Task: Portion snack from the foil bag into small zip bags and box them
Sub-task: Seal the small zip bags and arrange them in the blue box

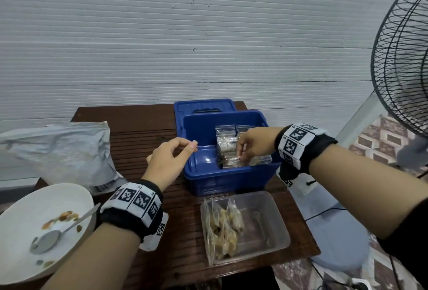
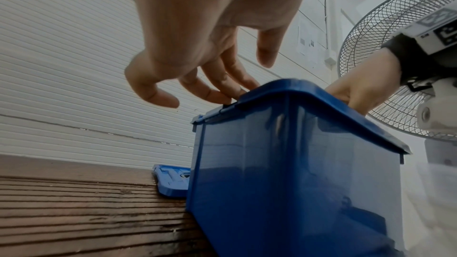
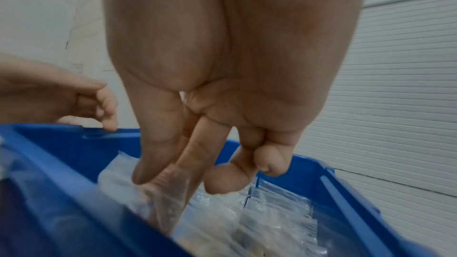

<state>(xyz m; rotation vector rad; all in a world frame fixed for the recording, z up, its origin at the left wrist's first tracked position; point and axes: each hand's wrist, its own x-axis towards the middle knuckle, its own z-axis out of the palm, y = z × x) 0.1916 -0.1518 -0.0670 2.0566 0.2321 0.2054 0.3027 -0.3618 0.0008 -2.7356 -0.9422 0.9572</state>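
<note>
Right hand (image 3: 222, 77) nearest the lens in the wrist view, reaching into blue box (image 1: 231, 178) on worktop (image 1: 139, 132). Thumb and fingers (image 3: 153, 163) are pinched on a small zip bag (image 1: 234, 161), w/ more filled bags (image 1: 225, 138) stood upright behind it. Left hand (image 1: 169, 162) is held at the box's near-left rim, fingers loosely curled, nothing gripped; rim contact can't be told. Bags judged light, soft, film slippery, contents prob. brittle; best taken by the stiffer zip strip at top, not squeezed at the belly. Foil bag (image 1: 60, 150) lies at left. Clear tray (image 1: 273, 225) nearer holds more filled bags (image 1: 224, 229). Bowl (image 1: 20, 252) w/ spoon (image 1: 46, 241) nearly emptied.
</note>
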